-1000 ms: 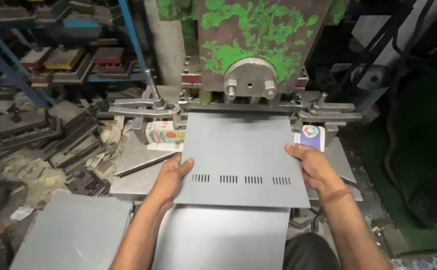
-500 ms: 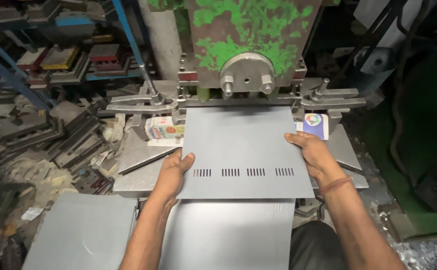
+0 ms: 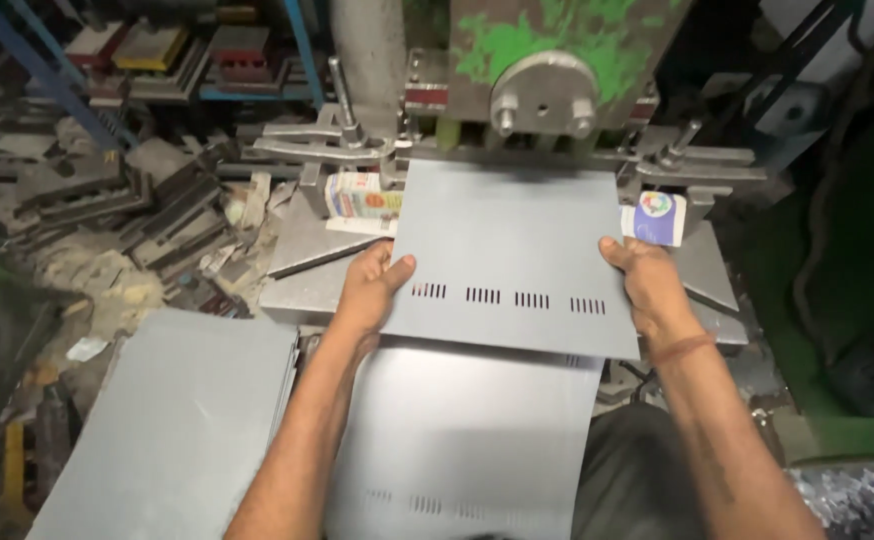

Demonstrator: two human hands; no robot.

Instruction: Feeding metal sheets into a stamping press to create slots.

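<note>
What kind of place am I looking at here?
Most likely a sheet-metal press shop. Both hands, left hand and right hand, hold a slotted grey metal sheet at a green-painted press machine, with stacked grey sheets and racks of metal dies nearby.

left hand and right hand grip slotted grey sheet under green press.

Metal workshop; green press machine, steel sheets, scrap.

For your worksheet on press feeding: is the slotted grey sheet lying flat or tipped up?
Flat. The slotted grey sheet lies level on the press bed, left hand and right hand gripping its side edges.
</note>
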